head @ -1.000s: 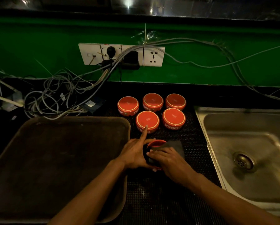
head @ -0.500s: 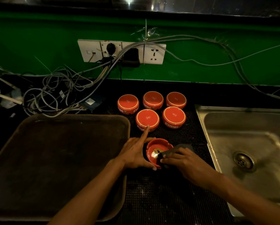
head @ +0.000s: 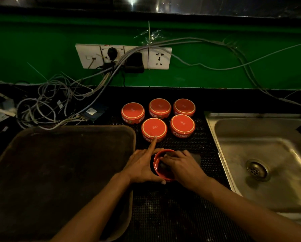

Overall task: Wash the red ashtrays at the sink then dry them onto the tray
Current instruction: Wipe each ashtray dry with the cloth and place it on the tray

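On the black mat between the tray and the sink sits one red ashtray (head: 157, 165), right side up. The left hand (head: 142, 167) holds its left side, thumb curled under the near edge and one finger pointing straight out. The right hand (head: 182, 165) pushes a dark cloth (head: 196, 156) down into the ashtray, fingers bent over it. Just behind stand five more red ashtrays (head: 154, 127), all upside down, three in the back row and two in front. The big brown tray (head: 41, 137) lies to the left on the bench (head: 172, 215). The metal sink (head: 250, 133) is to the right. Gray wires (head: 46, 103) pile up by the green wall (head: 216, 77).
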